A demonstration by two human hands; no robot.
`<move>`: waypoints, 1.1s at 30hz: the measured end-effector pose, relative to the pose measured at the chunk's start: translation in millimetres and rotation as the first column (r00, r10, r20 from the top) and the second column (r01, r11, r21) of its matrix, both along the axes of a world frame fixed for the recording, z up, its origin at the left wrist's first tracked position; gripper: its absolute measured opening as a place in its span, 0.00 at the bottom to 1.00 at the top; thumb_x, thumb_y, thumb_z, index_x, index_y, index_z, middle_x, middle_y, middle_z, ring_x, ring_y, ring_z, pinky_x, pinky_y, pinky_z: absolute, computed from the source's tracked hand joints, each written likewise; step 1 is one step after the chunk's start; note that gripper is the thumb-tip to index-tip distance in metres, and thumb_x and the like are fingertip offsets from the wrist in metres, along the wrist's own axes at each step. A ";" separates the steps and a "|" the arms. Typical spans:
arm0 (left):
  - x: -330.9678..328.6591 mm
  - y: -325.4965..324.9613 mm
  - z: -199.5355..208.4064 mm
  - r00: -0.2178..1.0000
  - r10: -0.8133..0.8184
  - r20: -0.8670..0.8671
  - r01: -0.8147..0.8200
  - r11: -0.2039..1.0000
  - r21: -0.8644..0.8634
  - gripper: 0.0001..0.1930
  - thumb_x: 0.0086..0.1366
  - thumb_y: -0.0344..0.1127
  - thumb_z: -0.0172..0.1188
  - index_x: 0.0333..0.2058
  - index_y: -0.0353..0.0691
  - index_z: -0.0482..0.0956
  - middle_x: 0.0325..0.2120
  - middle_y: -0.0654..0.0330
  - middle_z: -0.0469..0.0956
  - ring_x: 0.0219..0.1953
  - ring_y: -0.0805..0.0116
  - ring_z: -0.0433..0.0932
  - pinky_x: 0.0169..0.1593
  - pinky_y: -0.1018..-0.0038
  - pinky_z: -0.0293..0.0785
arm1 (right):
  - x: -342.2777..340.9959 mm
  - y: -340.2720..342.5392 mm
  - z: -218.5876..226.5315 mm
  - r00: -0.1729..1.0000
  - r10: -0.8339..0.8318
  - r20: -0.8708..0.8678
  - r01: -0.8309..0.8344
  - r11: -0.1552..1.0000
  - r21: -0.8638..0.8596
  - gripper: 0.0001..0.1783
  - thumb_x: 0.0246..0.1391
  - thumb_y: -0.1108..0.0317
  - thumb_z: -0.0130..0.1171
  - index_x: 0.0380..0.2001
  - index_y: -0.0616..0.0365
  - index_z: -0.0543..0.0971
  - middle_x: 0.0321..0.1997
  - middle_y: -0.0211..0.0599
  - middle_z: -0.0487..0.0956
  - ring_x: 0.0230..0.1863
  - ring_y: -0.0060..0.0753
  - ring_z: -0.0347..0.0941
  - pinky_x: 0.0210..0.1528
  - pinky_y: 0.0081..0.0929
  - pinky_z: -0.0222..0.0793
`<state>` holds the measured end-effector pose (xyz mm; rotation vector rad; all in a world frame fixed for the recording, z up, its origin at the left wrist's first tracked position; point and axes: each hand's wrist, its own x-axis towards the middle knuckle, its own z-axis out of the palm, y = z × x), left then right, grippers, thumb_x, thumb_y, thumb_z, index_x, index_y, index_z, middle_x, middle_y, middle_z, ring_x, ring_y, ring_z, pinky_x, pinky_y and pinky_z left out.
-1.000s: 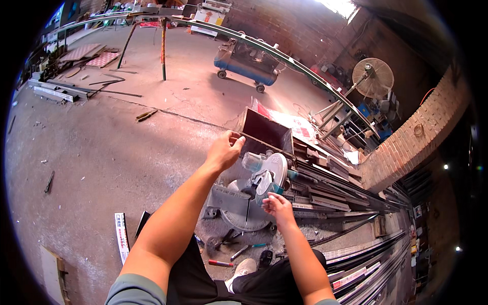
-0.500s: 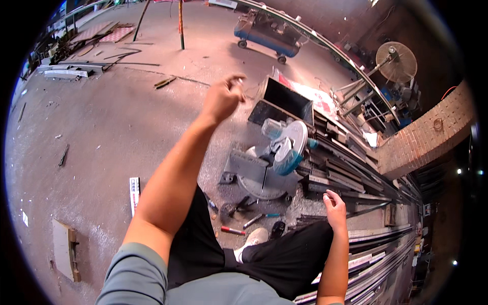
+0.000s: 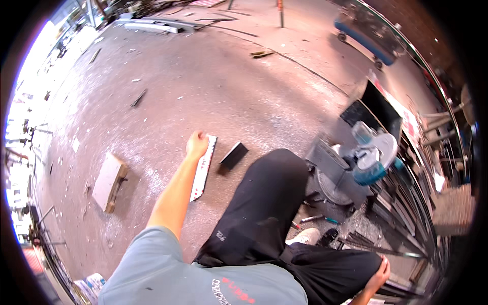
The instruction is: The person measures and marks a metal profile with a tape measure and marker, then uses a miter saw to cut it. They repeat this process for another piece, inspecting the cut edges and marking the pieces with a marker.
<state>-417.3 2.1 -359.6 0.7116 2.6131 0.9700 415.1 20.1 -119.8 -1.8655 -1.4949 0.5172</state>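
My left hand (image 3: 196, 144) reaches down to the concrete floor, fingers curled at the top end of a long flat white strip with red marks (image 3: 202, 170); whether it grips the strip is not clear. A small black block (image 3: 233, 155) lies just to the right of the strip. My right hand (image 3: 378, 275) rests on my right thigh at the lower right and holds nothing. My black-trousered knee is raised in the middle of the view.
A chop saw with a teal motor and round blade guard (image 3: 370, 157) stands on the floor at right beside a rack of long metal bars (image 3: 422, 213). A wooden block (image 3: 111, 181) lies left of my arm. Small tools (image 3: 314, 219) sit by my white shoe.
My left hand has left the dark metal box by the saw and swung down left to the white strip on the floor. My right hand dropped from the saw to my thigh. The view turned left.
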 end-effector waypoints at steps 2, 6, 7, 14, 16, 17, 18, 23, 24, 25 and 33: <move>11.1 -50.4 -19.9 0.991 0.124 0.054 -0.114 0.980 -0.161 0.28 0.66 0.50 0.65 0.58 0.38 0.79 0.52 0.44 0.83 0.58 0.47 0.80 0.61 0.55 0.75 | 9.3 -2.6 7.1 1.000 -0.019 0.017 0.019 1.000 -0.019 0.24 0.77 0.58 0.47 0.50 0.70 0.83 0.50 0.43 0.84 0.53 0.35 0.77 0.63 0.32 0.68; 40.4 -106.6 -50.9 0.984 0.179 -0.028 -0.178 0.926 -0.333 0.30 0.66 0.49 0.65 0.62 0.40 0.75 0.58 0.44 0.78 0.60 0.41 0.77 0.62 0.52 0.74 | 25.5 8.9 -2.7 0.999 -0.039 0.028 0.041 0.998 -0.048 0.24 0.77 0.57 0.46 0.49 0.70 0.82 0.49 0.42 0.83 0.52 0.34 0.76 0.62 0.31 0.68; 51.3 -106.6 -54.4 0.987 0.152 -0.060 -0.163 0.939 -0.304 0.28 0.65 0.45 0.66 0.61 0.40 0.75 0.58 0.44 0.76 0.59 0.39 0.76 0.62 0.51 0.74 | 25.0 12.3 -4.7 0.999 -0.031 -0.018 0.030 0.998 -0.052 0.24 0.77 0.57 0.47 0.49 0.70 0.82 0.49 0.42 0.83 0.52 0.34 0.76 0.62 0.31 0.68; 121.1 -17.8 -57.3 0.971 -0.208 -0.115 0.200 0.977 -0.077 0.26 0.63 0.39 0.68 0.58 0.38 0.76 0.57 0.47 0.74 0.61 0.43 0.73 0.65 0.54 0.71 | 1.8 22.2 5.8 0.998 -0.002 0.065 0.004 0.999 -0.038 0.24 0.77 0.57 0.48 0.49 0.71 0.82 0.49 0.43 0.84 0.52 0.35 0.77 0.62 0.32 0.69; 126.1 8.3 -58.7 0.969 -0.228 -0.097 0.209 0.962 -0.174 0.34 0.61 0.41 0.71 0.64 0.36 0.71 0.59 0.47 0.73 0.63 0.44 0.72 0.65 0.55 0.71 | 1.2 24.7 3.5 0.999 -0.002 0.039 0.003 0.999 -0.039 0.24 0.77 0.58 0.48 0.49 0.71 0.82 0.49 0.43 0.84 0.52 0.35 0.77 0.62 0.32 0.69; 127.7 20.7 -58.9 0.977 -0.202 -0.062 0.182 0.953 -0.240 0.37 0.61 0.42 0.72 0.66 0.37 0.69 0.60 0.47 0.73 0.63 0.44 0.72 0.65 0.54 0.71 | 2.3 24.3 2.6 1.000 -0.004 0.028 0.005 0.999 -0.039 0.24 0.77 0.58 0.48 0.49 0.71 0.82 0.49 0.43 0.84 0.52 0.35 0.77 0.62 0.32 0.69; 129.1 31.6 -60.2 0.984 -0.175 -0.026 0.159 0.939 -0.307 0.39 0.61 0.43 0.72 0.68 0.38 0.66 0.60 0.47 0.72 0.63 0.45 0.72 0.65 0.54 0.71 | 1.7 23.0 3.7 0.999 -0.007 0.036 0.008 0.999 -0.043 0.24 0.77 0.58 0.48 0.49 0.71 0.82 0.49 0.43 0.84 0.52 0.35 0.77 0.62 0.32 0.69; 131.4 57.2 -65.1 0.978 -0.208 0.012 0.189 0.859 -0.476 0.37 0.58 0.45 0.76 0.62 0.39 0.68 0.57 0.50 0.75 0.64 0.48 0.73 0.64 0.54 0.72 | -32.4 14.4 27.2 0.984 -0.110 0.139 0.123 0.988 -0.094 0.26 0.73 0.52 0.54 0.52 0.67 0.84 0.51 0.50 0.85 0.51 0.43 0.79 0.60 0.38 0.71; 134.2 57.4 -66.7 0.972 -0.234 -0.001 0.203 0.848 -0.489 0.36 0.58 0.45 0.77 0.60 0.40 0.69 0.56 0.50 0.76 0.64 0.48 0.73 0.64 0.54 0.72 | -50.3 11.0 38.7 0.967 -0.161 0.199 0.185 0.977 -0.110 0.28 0.71 0.49 0.57 0.53 0.66 0.85 0.51 0.53 0.86 0.51 0.47 0.80 0.58 0.40 0.73; 137.1 58.0 -68.2 0.972 -0.233 -0.007 0.204 0.864 -0.460 0.34 0.57 0.44 0.77 0.57 0.40 0.69 0.55 0.51 0.76 0.63 0.49 0.74 0.63 0.54 0.73 | -51.3 10.7 40.5 0.969 -0.150 0.195 0.174 0.979 -0.111 0.27 0.71 0.49 0.57 0.52 0.66 0.85 0.51 0.53 0.86 0.51 0.47 0.80 0.58 0.40 0.73; 156.2 52.8 -81.7 0.981 -0.190 0.039 0.193 0.931 -0.311 0.35 0.60 0.43 0.75 0.59 0.38 0.66 0.54 0.46 0.77 0.59 0.47 0.77 0.60 0.56 0.77 | -53.1 17.8 43.0 0.980 -0.092 0.177 0.112 0.988 -0.109 0.26 0.71 0.52 0.56 0.50 0.68 0.85 0.49 0.53 0.87 0.49 0.48 0.80 0.57 0.40 0.73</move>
